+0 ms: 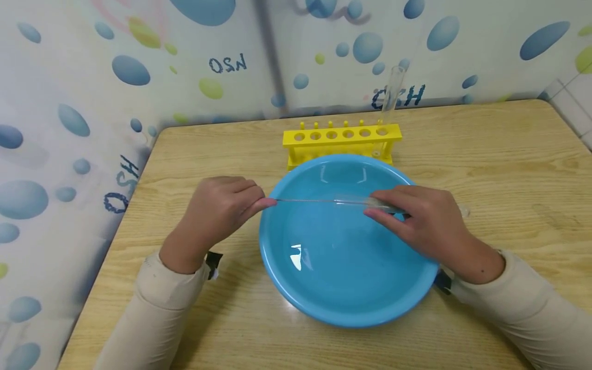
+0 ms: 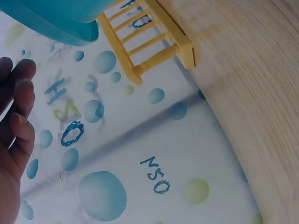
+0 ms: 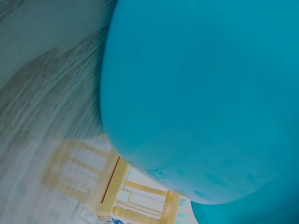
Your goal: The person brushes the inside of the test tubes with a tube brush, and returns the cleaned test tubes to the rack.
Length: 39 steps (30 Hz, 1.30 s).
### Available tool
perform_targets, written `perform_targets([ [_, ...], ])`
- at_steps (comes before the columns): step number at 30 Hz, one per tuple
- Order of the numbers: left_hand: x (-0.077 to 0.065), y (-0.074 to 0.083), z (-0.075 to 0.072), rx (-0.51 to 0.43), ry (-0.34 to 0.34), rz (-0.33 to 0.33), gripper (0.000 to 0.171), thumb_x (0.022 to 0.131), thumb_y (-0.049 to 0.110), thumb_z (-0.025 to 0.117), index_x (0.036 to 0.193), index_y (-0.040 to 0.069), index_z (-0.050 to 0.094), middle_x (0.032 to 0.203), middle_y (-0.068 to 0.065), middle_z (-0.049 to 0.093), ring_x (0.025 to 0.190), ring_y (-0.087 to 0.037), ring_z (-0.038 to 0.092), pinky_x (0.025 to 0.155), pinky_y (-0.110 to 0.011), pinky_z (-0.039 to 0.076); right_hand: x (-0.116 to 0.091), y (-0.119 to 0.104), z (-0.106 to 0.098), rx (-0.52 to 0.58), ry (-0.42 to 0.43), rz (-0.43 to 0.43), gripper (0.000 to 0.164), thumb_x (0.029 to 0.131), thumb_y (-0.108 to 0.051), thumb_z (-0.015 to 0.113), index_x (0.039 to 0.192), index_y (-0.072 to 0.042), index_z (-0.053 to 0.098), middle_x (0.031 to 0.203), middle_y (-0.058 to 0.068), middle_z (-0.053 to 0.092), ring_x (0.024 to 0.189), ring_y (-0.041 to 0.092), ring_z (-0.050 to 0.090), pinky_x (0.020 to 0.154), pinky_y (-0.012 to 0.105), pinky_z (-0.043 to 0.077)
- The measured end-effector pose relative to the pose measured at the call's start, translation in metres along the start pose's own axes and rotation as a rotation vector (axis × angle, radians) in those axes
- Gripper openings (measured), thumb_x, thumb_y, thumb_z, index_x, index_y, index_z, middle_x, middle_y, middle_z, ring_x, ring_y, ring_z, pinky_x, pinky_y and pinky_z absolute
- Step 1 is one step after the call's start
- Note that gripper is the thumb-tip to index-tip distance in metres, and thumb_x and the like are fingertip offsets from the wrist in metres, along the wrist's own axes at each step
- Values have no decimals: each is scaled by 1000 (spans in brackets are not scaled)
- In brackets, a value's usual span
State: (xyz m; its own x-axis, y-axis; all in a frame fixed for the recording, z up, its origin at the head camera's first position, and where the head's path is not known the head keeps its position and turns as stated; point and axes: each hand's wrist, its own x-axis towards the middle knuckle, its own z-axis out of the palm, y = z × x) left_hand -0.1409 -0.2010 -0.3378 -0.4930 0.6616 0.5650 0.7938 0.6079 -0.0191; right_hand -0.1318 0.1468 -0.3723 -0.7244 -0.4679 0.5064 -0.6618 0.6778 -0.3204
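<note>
My left hand (image 1: 226,205) pinches the end of a thin twisted wire, the handle of a test tube brush (image 1: 305,200). The wire runs level into the mouth of a clear glass test tube (image 1: 349,201), which my right hand (image 1: 423,218) grips between thumb and fingers. Both hands are above a blue basin (image 1: 277,275) with shiny reflections inside it. The brush's bristle end is mostly hidden by the right fingers. Curled left fingers (image 2: 21,112) show at the edge of the left wrist view; the right wrist view shows only the basin's side and surroundings.
A yellow test tube rack (image 1: 342,134) stands just behind the basin. Another glass test tube (image 1: 393,95) is upright in its rightmost hole. The wooden table (image 1: 499,169) meets a patterned wall (image 1: 259,31) at the back and left.
</note>
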Motion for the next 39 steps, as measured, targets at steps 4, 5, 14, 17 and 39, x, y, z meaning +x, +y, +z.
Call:
perform_targets([
  [4,-1,-1,0,-66,8,-37,59,106,45,43,66,8,67,57,0,59,49,-9,50,48,-22,45,1,-2,0,-13,-3,19,37,73,-26,90,104,-9,78,84,5,77,65,13,70,56,30,55],
  [5,-1,-1,0,-104,9,-47,59,106,44,43,64,9,66,56,1,57,49,-8,47,48,-21,43,1,-2,0,-13,-4,24,37,73,-26,90,104,-9,78,83,4,77,65,13,70,56,30,55],
  [14,-1,-1,-2,-526,-68,-281,59,108,41,41,55,16,54,51,9,47,48,-3,35,45,-21,32,1,-1,-1,21,20,13,38,71,-23,91,104,-9,79,82,3,75,66,13,70,56,30,57],
  [17,-1,-1,-4,-605,-100,-375,60,108,33,43,51,16,49,48,8,46,44,-5,33,42,-24,29,1,-1,-1,28,22,13,38,70,-22,91,104,-10,79,81,3,75,67,13,71,57,31,58],
  [39,-26,11,-8,-406,-152,-477,45,103,12,55,59,19,48,55,10,41,48,-5,35,48,-23,34,0,-2,-1,-6,-24,-23,39,71,-25,91,106,-14,78,83,3,75,69,16,71,57,32,57],
])
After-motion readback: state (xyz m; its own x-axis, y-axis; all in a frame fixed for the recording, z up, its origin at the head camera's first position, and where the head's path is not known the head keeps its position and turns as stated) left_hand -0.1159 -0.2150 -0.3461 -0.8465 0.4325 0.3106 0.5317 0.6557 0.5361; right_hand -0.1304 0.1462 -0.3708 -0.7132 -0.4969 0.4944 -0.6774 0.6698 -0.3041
